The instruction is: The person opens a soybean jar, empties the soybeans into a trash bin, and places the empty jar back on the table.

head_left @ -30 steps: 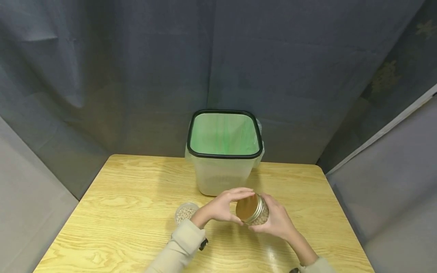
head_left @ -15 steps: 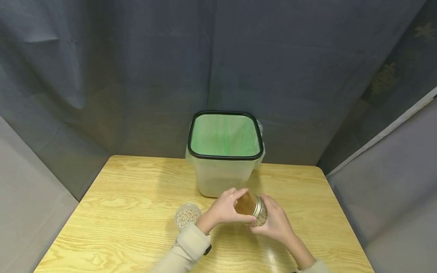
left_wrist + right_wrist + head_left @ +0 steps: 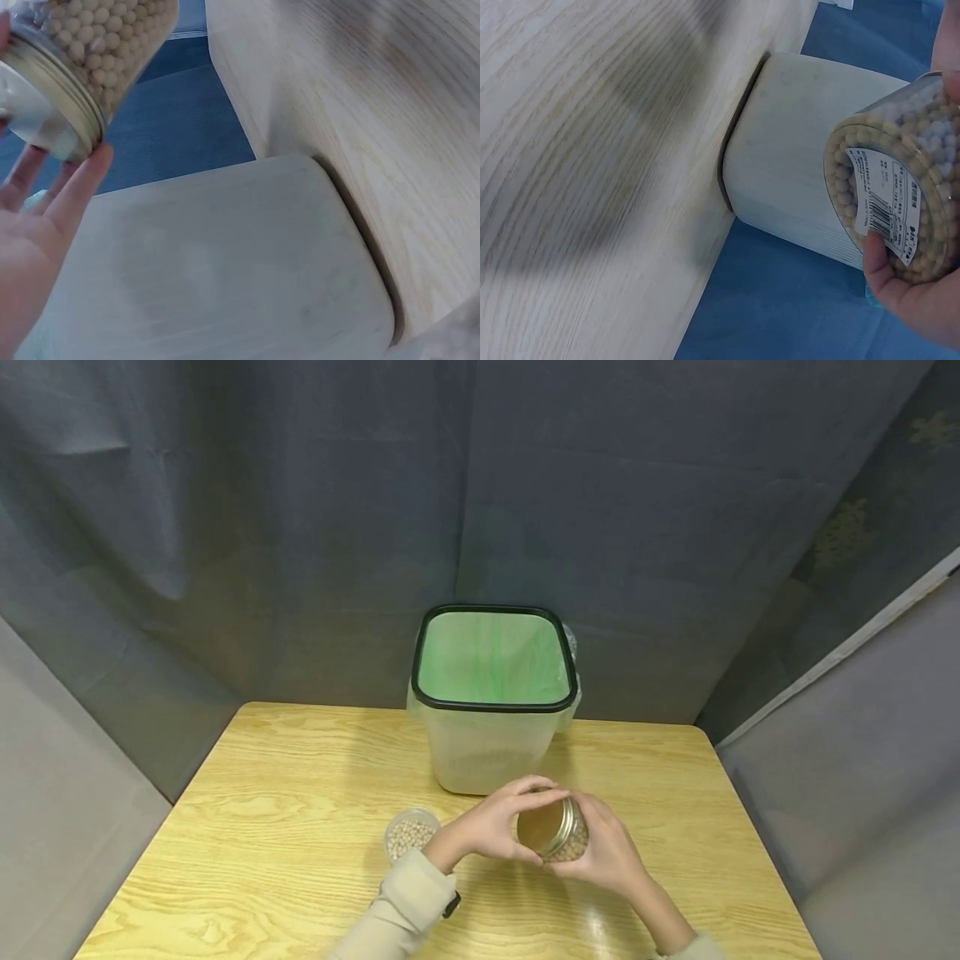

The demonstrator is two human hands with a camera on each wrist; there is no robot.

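My right hand (image 3: 603, 852) holds a clear jar (image 3: 576, 847) of small, round, pale beans, tilted on its side above the table. Its gold-coloured screw lid (image 3: 542, 827) faces left. Around the rim of that lid, thumb on the lower edge and fingers on the upper, my left hand (image 3: 491, 827) grips it. In the left wrist view the fingertips touch the lid's ridged metal edge. The right wrist view shows the jar's base with a white barcode label (image 3: 886, 202), a fingertip on it. Left of the hands stands a small round tub (image 3: 411, 833) of similar beans, partly behind the left wrist.
A translucent bin (image 3: 487, 752) with a black rim and pale green liner stands at the table's back edge, just beyond the hands. The wood-grain table (image 3: 285, 827) spreads to both sides. Dark grey cloth (image 3: 337, 527) hangs behind it.
My left hand has turned back and forth on the lid: its thumb swung right along the lower rim, then back left. The jar in my right hand has hardly moved.
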